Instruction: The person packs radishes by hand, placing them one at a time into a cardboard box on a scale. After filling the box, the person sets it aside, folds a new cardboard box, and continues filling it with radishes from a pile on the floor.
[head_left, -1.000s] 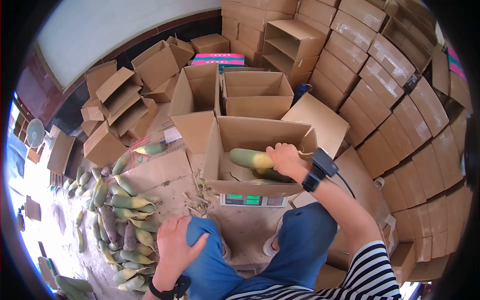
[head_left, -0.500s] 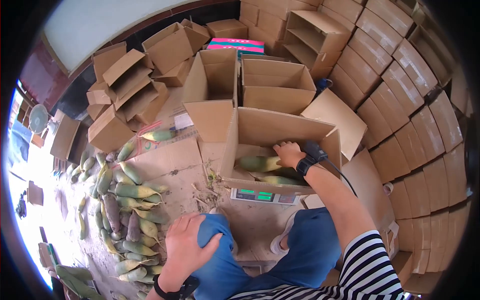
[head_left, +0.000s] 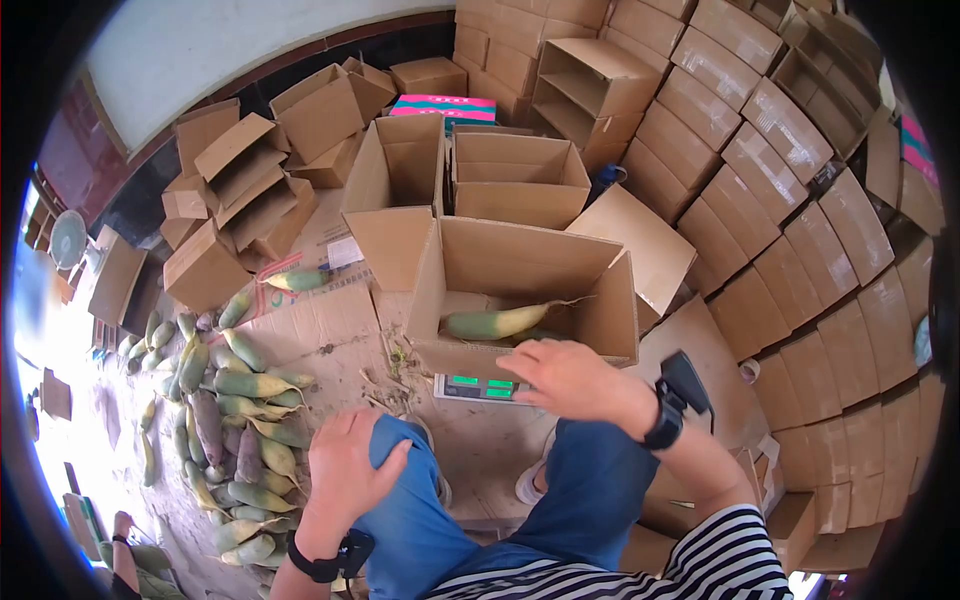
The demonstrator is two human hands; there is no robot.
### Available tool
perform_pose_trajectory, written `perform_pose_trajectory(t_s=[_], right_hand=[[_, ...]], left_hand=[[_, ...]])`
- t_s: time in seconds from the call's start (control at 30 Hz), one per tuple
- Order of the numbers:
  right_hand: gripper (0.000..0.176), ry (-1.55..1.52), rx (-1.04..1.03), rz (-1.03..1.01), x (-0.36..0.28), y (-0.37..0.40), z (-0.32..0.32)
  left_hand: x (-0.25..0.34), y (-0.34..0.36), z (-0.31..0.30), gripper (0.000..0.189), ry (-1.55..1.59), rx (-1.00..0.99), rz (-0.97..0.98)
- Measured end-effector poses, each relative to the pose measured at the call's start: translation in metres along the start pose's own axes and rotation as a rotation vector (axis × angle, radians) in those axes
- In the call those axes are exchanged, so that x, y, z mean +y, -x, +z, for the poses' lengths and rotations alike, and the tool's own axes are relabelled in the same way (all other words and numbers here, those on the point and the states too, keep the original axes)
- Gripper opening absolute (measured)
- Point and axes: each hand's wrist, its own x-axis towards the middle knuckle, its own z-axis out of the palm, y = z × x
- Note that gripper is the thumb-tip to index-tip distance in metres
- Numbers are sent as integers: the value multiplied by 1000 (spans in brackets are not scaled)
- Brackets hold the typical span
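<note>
My right hand [head_left: 570, 378] hovers at the near wall of an open cardboard box [head_left: 530, 245], fingers stretched out and holding nothing. Inside this box lies a green radish [head_left: 497, 322] with a pale, thin-rooted end; part of another shows below it, mostly hidden by the near wall and my hand. Under the box is a digital scale [head_left: 486, 389] with lit green displays. On my left knee rests my left hand [head_left: 352, 462], empty, thumb apart from the fingers. To its left, many green radishes [head_left: 250, 384] are heaped on the floor, with a few purplish ones [head_left: 207, 428] among them.
Two open boxes [head_left: 395, 235] [head_left: 520, 200] stand behind the scale. Stacked cartons [head_left: 790, 210] wall the right side. More open boxes [head_left: 240, 170] lie back left, near a lone radish [head_left: 295, 280]. Another person's hand [head_left: 122, 525] shows at lower left.
My right hand has let go of the radish in the box and come back toward me over the near wall. My left hand stays on my knee. The view has shifted slightly.
</note>
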Motion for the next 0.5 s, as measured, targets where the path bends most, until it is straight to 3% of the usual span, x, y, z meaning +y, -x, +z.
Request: perform_pose_trajectory(t_s=[0.27,0.3,0.33,0.37,0.4,0.47,0.5], right_hand=[[60,6,67,-185,-75,3,-1],[62,-37,198,-208,-89,-7,-7],[63,-86,330,-219,-102,-16,-10],[63,-96,317,-249,-114,-26,-12],[66,-124,438,-312,-125,-36,-12],[62,-181,661,-403,-144,-57,-3],[62,-191,646,-414,-146,-63,14]], left_hand=[[1,11,16,50,24,119,-30],[1,11,15,50,1,135,-75],[0,11,14,48,238,110,-97],[-5,15,14,46,482,87,-110],[-11,23,16,46,475,99,-133],[-25,41,34,47,917,80,-126],[-37,62,48,50,1037,-42,-321]])
